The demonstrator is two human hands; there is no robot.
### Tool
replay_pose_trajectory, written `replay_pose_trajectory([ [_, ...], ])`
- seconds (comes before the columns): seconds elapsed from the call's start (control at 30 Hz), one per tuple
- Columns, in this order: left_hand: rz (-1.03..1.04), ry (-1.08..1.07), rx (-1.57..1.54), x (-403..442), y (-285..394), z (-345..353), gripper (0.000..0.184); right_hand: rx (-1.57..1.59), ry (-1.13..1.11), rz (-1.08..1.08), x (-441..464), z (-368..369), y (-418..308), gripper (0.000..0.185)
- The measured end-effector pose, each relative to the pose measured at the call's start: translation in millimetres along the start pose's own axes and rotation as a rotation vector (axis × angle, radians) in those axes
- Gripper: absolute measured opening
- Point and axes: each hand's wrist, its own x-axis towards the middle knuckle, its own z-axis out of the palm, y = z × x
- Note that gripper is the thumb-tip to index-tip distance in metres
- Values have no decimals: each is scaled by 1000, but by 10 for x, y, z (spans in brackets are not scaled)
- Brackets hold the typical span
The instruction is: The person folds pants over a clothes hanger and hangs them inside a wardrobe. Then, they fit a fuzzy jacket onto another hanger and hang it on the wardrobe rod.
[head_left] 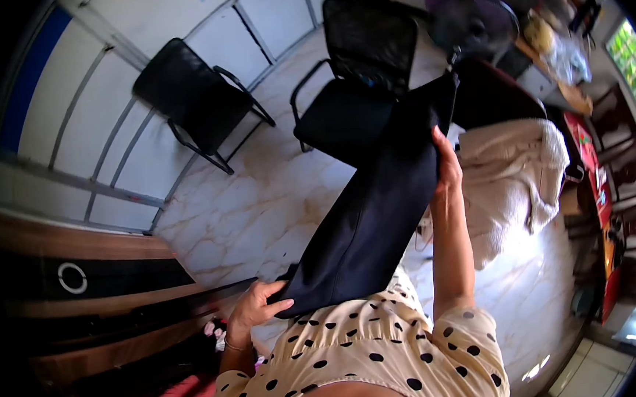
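Observation:
A pair of black trousers (367,217), folded lengthwise with a seam down the side, stretches diagonally in front of my body. My left hand (257,304) grips the near lower-left end, with thumb and fingers pinching the edge. My right hand (446,164) holds the right edge farther up, thumb on top and its other fingers mostly hidden underneath. The far end of the cloth reaches up past my right hand, before a black mesh-back chair. A cream fleecy cloth (512,177) hangs over a dark maroon seat just right of my right hand.
Two black armchairs stand ahead, one at left (196,96) and one at centre (354,78). White panelled partitions (83,104) line the left. A wooden unit (109,276) is at lower left. Several wooden chairs (620,148) and a red-topped table (587,146) stand right, on a marble-patterned floor (253,218).

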Motion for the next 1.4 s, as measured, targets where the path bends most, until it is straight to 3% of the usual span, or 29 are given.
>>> replay_pose_trajectory([
  [0.1, -108, 9, 5, -185, -357, 0, 39, -250, -285, -87, -271, 507, 277, 26],
  [0.13, -82, -11, 51, -165, -577, -28, 40, -364, -166, -135, -568, 941, 435, 13],
  [0.2, -48, -44, 134, -171, -1093, -119, 43, -439, -442, -70, -705, 756, 801, 16],
  [0.23, -34, -12, 113, -109, -1049, -178, 58, -455, -410, 57, -927, 899, 973, 24],
  [0.27, 87, 78, -173, -76, -968, -235, 72, -469, -353, 65, -1207, 1220, 1230, 30],
  [0.37, 332, 112, -730, 131, -1097, -265, 95, -558, -667, 197, -1405, 1073, 1596, 23],
  [0.43, 462, -6, -1908, 486, -1673, -123, 81, -590, -704, 257, -1501, 1079, 1749, 23],
  [0.47, 666, 36, -1385, 392, -1546, -370, 75, -530, -675, 228, -1548, 1071, 1815, 24],
  [0.53, 825, 68, -1264, -29, -1081, -446, 68, -405, -579, 185, -1600, 1073, 1889, 24],
  [0.57, 918, 267, -1118, -151, -784, -396, 56, -415, -475, 170, -1558, 913, 1886, 42],
  [0.63, 990, 726, -799, -394, -187, -301, 32, -389, -400, 74, -1517, 712, 1846, 44],
  [0.7, 831, 807, -879, -475, -138, -242, 16, -409, -387, 10, -1577, 766, 1818, 26],
  [0.77, 852, 871, -790, -447, -111, -177, 14, -516, -327, -54, -1716, 920, 1773, 8],
  [0.8, 859, 900, -746, -432, -86, -154, 14, -550, -419, -74, -1713, 868, 1718, 19],
  [0.97, 890, 820, -535, -422, 29, -156, 18, -726, -414, -380, -1812, 955, 1526, 48],
  [1.03, 897, 798, -433, -417, 88, -176, 21, -840, -348, -680, -1827, 1154, 1615, 52],
  [1.13, 878, 806, -360, -382, 181, -169, 23, -889, -303, -884, -1823, 1055, 1656, 51],
  [1.23, 892, 841, -381, -358, 234, -153, 22, -797, -283, -843, -1870, 888, 1688, 48],
  [1.4, 841, 865, -414, -404, 279, -183, 18, -793, -255, -1001, -1833, 674, 1902, 44],
])
